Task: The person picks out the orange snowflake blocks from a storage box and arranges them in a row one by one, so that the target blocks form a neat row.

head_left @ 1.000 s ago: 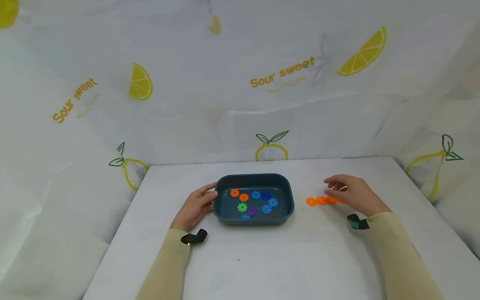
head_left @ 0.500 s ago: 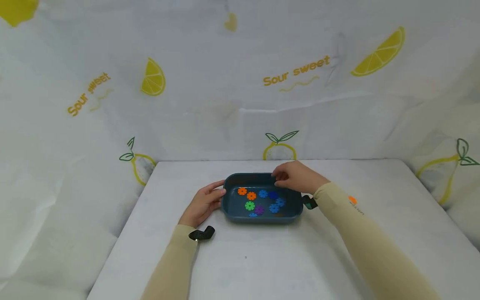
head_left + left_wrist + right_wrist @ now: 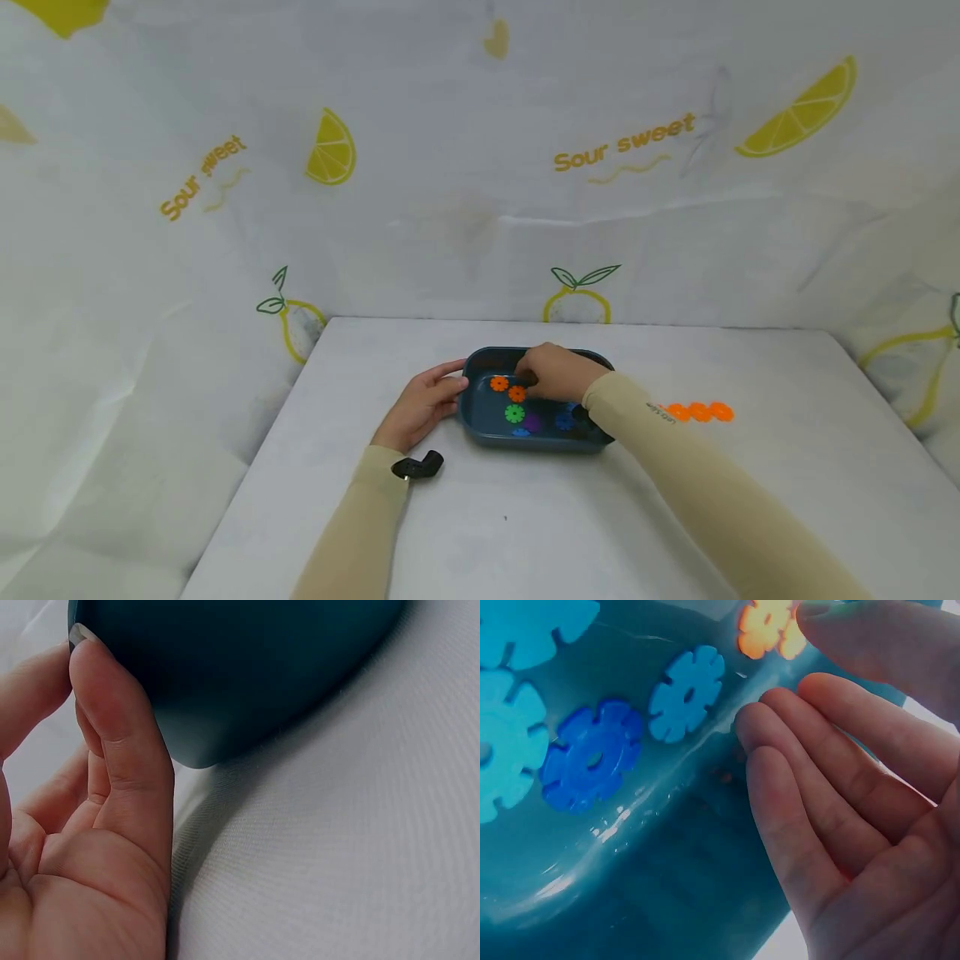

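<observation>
My left hand pinches the left end of a dark blue-green plastic tray, its thumb against the rim. Inside the tray my right hand hovers with bent fingers beside an orange notched disc. No disc shows between its thumb and fingertips in the right wrist view. Another orange disc, a green disc and a purple disc lie on the tray floor. Blue discs lie there too, partly hidden by the right hand in the head view.
To the right of the tray, a row of orange discs lies on the white table, its left end behind the right sleeve. A white sheet printed with lemons stands behind the table.
My right hand has moved left from over the orange row, across the tray's right rim, and down into the tray. My left hand has kept its hold on the tray. The view has shifted right.
</observation>
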`<control>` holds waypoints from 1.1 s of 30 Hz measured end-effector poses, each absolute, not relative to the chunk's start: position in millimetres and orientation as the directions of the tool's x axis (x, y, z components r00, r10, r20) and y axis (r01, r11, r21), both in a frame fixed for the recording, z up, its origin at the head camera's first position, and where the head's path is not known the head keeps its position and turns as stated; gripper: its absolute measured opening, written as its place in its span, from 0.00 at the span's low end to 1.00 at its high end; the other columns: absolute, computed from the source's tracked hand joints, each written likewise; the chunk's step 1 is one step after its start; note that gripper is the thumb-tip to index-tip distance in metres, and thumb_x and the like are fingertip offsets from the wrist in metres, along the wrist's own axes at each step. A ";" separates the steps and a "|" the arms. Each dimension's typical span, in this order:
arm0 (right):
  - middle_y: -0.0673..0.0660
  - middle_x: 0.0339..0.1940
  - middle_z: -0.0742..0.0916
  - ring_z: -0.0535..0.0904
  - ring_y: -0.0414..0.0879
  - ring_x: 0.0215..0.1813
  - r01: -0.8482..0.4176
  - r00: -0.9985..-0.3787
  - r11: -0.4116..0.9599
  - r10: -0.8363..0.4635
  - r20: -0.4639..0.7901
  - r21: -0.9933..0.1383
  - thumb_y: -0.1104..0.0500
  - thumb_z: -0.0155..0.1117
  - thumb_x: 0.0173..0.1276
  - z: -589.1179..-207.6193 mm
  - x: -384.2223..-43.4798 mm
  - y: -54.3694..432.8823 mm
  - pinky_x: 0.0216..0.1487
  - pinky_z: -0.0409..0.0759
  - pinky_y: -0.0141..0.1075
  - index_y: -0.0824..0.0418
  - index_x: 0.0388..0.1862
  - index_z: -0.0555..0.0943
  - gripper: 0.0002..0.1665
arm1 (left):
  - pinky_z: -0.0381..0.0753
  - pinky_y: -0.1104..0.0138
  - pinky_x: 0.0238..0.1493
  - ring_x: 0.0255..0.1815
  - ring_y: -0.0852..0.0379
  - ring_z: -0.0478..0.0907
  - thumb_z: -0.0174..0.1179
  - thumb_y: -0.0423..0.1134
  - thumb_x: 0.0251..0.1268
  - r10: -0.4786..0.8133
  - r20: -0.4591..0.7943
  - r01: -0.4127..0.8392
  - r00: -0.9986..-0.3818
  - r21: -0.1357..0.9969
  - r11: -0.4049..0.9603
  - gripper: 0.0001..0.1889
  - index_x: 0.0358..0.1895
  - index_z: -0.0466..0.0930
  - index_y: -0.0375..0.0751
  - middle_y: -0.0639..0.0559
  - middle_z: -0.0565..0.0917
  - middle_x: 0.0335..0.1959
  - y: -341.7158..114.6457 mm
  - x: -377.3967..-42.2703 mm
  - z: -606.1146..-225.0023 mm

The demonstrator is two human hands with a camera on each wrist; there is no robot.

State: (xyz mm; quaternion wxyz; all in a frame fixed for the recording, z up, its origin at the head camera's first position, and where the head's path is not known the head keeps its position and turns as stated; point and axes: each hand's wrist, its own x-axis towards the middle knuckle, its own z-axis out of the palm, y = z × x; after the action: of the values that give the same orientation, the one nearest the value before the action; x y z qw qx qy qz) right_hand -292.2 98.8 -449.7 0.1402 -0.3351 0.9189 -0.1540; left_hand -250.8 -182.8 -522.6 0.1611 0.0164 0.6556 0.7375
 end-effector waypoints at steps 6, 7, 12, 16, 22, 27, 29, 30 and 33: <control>0.55 0.49 0.92 0.86 0.46 0.49 -0.610 -0.726 0.731 -0.670 -0.154 -0.306 0.57 0.76 0.73 -453.5 -289.8 94.6 0.60 0.87 0.47 0.61 0.53 0.92 0.14 | 0.84 0.69 0.47 0.44 0.56 0.81 0.73 0.47 0.74 0.273 -0.187 -0.217 -0.944 0.973 -0.084 0.30 0.76 0.77 0.54 0.48 0.88 0.53 -179.5 -252.3 -521.3; 0.55 0.48 0.91 0.85 0.46 0.48 -0.616 -0.725 0.730 -0.672 -0.151 -0.297 0.57 0.76 0.73 -454.1 -289.6 94.1 0.59 0.87 0.47 0.62 0.53 0.92 0.13 | 0.84 0.69 0.48 0.44 0.56 0.81 0.72 0.47 0.74 0.274 -0.187 -0.218 -0.943 0.972 -0.085 0.30 0.76 0.77 0.54 0.48 0.89 0.53 -179.3 -252.8 -521.3; 0.53 0.44 0.90 0.83 0.44 0.44 -0.626 -0.731 0.739 -0.667 -0.142 -0.249 0.56 0.78 0.72 -457.7 -289.3 91.1 0.56 0.86 0.45 0.61 0.49 0.92 0.12 | 0.85 0.69 0.48 0.44 0.56 0.82 0.72 0.46 0.75 0.274 -0.187 -0.217 -0.943 0.973 -0.083 0.30 0.77 0.77 0.52 0.47 0.89 0.53 -178.8 -253.4 -521.4; 0.52 0.42 0.89 0.82 0.44 0.42 -0.621 -0.740 0.748 -0.658 -0.139 -0.235 0.55 0.78 0.72 -460.5 -289.3 88.1 0.55 0.87 0.45 0.60 0.48 0.92 0.11 | 0.85 0.69 0.48 0.43 0.56 0.82 0.71 0.45 0.75 0.269 -0.194 -0.223 -0.943 0.971 -0.083 0.31 0.78 0.76 0.51 0.47 0.88 0.53 -178.8 -252.2 -520.9; 0.51 0.39 0.87 0.81 0.43 0.40 -0.623 -0.745 0.753 -0.654 -0.130 -0.213 0.55 0.78 0.72 -461.4 -288.9 85.6 0.52 0.87 0.43 0.58 0.46 0.92 0.09 | 0.85 0.70 0.47 0.42 0.57 0.81 0.71 0.45 0.75 0.267 -0.207 -0.239 -0.941 0.966 -0.095 0.31 0.78 0.75 0.53 0.47 0.87 0.53 -179.7 -251.4 -519.9; 0.50 0.39 0.87 0.80 0.42 0.39 -0.621 -0.739 0.746 -0.659 -0.137 -0.240 0.54 0.78 0.73 -461.8 -289.5 86.1 0.51 0.86 0.42 0.58 0.45 0.91 0.09 | 0.85 0.70 0.46 0.41 0.58 0.80 0.71 0.44 0.76 0.268 -0.200 -0.234 -0.942 0.967 -0.098 0.31 0.78 0.74 0.51 0.48 0.87 0.52 -179.9 -250.5 -519.1; 0.49 0.39 0.88 0.80 0.42 0.39 -0.612 -0.737 0.742 -0.661 -0.143 -0.275 0.54 0.78 0.72 -461.8 -290.4 87.6 0.51 0.86 0.41 0.57 0.44 0.91 0.08 | 0.85 0.70 0.45 0.41 0.58 0.81 0.70 0.44 0.76 0.265 -0.200 -0.234 -0.943 0.967 -0.100 0.30 0.78 0.75 0.51 0.48 0.87 0.52 -180.1 -250.1 -519.0; 0.49 0.39 0.88 0.80 0.42 0.39 -0.605 -0.736 0.738 -0.661 -0.143 -0.297 0.55 0.78 0.72 -461.4 -290.6 88.6 0.50 0.86 0.41 0.57 0.44 0.90 0.08 | 0.85 0.70 0.45 0.41 0.58 0.81 0.70 0.44 0.76 0.263 -0.201 -0.234 -0.944 0.967 -0.101 0.30 0.78 0.75 0.51 0.48 0.87 0.52 -180.4 -250.0 -519.1; 0.48 0.40 0.89 0.81 0.41 0.40 -0.578 -0.738 0.728 -0.659 -0.146 -0.367 0.55 0.78 0.72 -459.3 -290.9 92.6 0.51 0.86 0.41 0.55 0.45 0.90 0.07 | 0.84 0.70 0.45 0.41 0.58 0.80 0.71 0.44 0.76 0.253 -0.201 -0.232 -0.946 0.968 -0.099 0.30 0.78 0.75 0.51 0.49 0.88 0.51 -182.1 -249.9 -520.0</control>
State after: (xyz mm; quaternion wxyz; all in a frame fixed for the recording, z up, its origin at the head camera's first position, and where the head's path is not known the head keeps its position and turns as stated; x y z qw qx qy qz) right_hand -290.9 92.6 -459.3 0.1343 -0.3363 0.9199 -0.1507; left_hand -249.9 -182.1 -520.0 0.1636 0.0078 0.6509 0.7413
